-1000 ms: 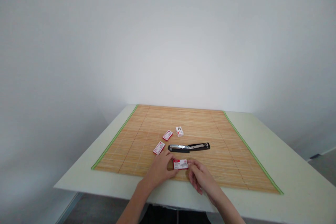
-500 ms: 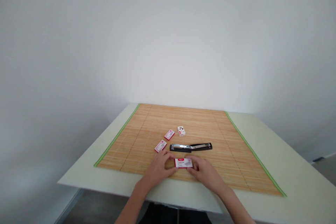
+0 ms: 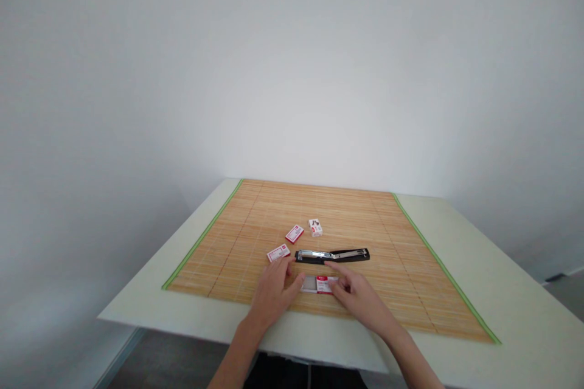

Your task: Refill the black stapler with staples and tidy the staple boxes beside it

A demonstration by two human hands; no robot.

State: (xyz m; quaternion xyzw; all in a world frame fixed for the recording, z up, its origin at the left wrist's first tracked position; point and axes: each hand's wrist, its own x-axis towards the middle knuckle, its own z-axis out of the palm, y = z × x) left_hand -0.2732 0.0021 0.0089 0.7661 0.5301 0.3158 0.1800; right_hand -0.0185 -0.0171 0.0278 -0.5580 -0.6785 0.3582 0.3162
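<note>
The black-and-silver stapler (image 3: pixel 332 256) lay unfolded on the bamboo mat (image 3: pixel 255 206), which covered much of the pale surface (image 3: pixel 137 310). Just on the near side of the stapler was a small red-and-white box (image 3: pixel 323 283), its long axis left to right, roughly along the stapler's own, with its pale inner tray (image 3: pixel 309 283) showing at the left. The box sat between the two hands, which were apart from each other. The right hand (image 3: pixel 358 295) was the nearer, its thumb side overlapping the sleeve, its forefinger stretched toward the stapler's near edge; whether it pinched the box could not be told. The left hand (image 3: pixel 274 289) had thumb and fingers spread, the thumb at the tray's left end and the fingertips close to the stapler's left end. Left of the stapler lay a second box (image 3: pixel 278 253); beyond it, a third box (image 3: pixel 294 233) and a white box (image 3: pixel 315 227).
</note>
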